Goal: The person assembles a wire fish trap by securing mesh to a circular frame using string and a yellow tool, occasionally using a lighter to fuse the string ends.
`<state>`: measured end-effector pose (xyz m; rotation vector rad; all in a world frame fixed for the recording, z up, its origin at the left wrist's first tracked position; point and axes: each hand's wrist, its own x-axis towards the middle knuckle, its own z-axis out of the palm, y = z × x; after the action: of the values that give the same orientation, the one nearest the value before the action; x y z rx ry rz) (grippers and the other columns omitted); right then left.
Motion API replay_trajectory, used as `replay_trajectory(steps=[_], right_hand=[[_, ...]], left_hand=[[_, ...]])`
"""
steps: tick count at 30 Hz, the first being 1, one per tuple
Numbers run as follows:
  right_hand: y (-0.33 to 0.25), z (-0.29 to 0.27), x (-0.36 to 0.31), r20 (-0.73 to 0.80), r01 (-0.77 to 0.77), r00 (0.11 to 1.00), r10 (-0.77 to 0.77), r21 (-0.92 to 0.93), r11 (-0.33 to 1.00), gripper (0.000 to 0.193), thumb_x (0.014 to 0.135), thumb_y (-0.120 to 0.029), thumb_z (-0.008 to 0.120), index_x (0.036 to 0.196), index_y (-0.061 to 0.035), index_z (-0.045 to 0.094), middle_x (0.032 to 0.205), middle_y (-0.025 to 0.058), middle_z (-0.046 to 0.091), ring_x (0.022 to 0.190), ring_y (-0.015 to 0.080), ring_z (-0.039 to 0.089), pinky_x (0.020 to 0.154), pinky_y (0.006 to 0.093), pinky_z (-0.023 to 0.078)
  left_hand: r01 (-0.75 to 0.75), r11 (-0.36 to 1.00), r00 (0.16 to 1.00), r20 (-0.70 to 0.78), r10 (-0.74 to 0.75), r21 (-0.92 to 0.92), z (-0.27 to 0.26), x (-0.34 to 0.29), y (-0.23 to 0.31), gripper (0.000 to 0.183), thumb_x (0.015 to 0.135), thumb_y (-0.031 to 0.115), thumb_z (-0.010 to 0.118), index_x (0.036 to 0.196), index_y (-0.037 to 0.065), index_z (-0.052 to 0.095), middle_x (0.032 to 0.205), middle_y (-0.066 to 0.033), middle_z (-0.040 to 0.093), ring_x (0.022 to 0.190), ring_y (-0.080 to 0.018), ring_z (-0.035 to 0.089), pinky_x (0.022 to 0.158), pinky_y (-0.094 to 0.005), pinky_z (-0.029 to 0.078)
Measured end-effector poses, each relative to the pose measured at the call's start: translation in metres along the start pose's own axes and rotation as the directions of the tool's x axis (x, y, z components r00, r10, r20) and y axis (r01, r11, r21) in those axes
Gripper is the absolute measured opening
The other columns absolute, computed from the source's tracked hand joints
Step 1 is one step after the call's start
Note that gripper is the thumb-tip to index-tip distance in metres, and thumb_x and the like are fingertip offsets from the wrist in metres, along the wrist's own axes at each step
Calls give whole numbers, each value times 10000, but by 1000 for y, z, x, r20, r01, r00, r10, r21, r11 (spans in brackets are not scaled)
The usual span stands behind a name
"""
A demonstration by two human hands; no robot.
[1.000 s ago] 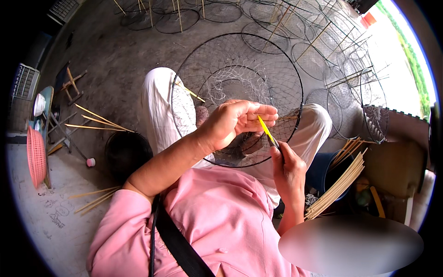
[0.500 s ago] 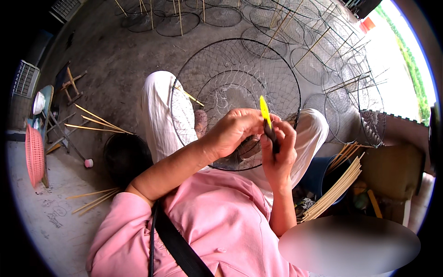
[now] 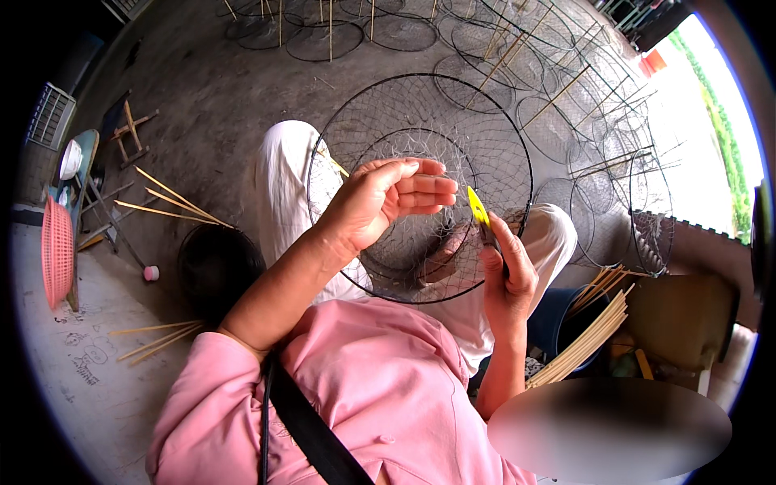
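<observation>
Between the thumb and fingers of my right hand (image 3: 509, 271) is a netting needle (image 3: 478, 208), its bright yellow pointed tip facing up and its dark lower part partly hidden by the fingers. My left hand (image 3: 392, 198) hovers just left of that tip, fingers stretched out side by side, with nothing visible in it. A round net on a dark hoop (image 3: 503, 145) leans against my knees beneath both hands. Inside its outer ring shows a smaller ring, with loose pale mesh gathered around it. Any thread between the needle and the net is too fine to make out.
Many hooped nets (image 3: 327, 40) with thin sticks stand across the far floor and right side. By my right knee, a dark blue bucket (image 3: 543, 323) stands beside bamboo sticks (image 3: 586, 335). On the left are a pink basket (image 3: 56, 250), a small stool (image 3: 129, 133) and more sticks (image 3: 178, 202).
My left hand has come away from the needle, moved left and straightened its fingers. My right hand, still holding the needle, has shifted slightly right and down.
</observation>
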<state>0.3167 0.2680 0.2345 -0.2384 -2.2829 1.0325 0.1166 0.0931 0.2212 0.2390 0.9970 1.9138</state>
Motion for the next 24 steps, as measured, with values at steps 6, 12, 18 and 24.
replay_trajectory(steps=[6,12,18,24], right_hand=[[-6,-7,-9,111,54,993,-24,-270,961,573,955,42,778,1480,-184,752,872,60,659,705,228,638,656,351,539],[-12,0,-16,312,357,924,-220,-501,789,753,847,-68,751,1546,-343,700,978,6,619,842,189,656,705,361,567],[-7,12,-27,312,349,925,-216,-474,808,667,876,-64,770,1498,-303,740,947,29,626,811,204,654,688,370,556],[-6,19,-33,110,-33,993,40,-66,997,617,948,106,724,1497,-175,741,850,98,601,679,226,593,646,356,510]], left_hand=[[41,971,977,213,11,-237,1,-10,16,813,1070,526,693,1562,-96,513,1498,-326,651,1366,-375,699,1144,-496,567],[150,976,988,-62,-142,158,-12,3,-5,904,932,570,904,1435,-64,502,1214,-168,683,1071,-291,772,976,-433,631],[96,979,994,-67,-85,179,-42,-11,-20,344,1151,212,608,1355,-64,589,1105,-206,785,1043,-281,812,957,-401,664],[-34,998,998,-50,32,-46,-42,-43,-10,331,1205,174,489,1372,-52,664,1304,-265,779,1236,-369,781,1093,-488,640]])
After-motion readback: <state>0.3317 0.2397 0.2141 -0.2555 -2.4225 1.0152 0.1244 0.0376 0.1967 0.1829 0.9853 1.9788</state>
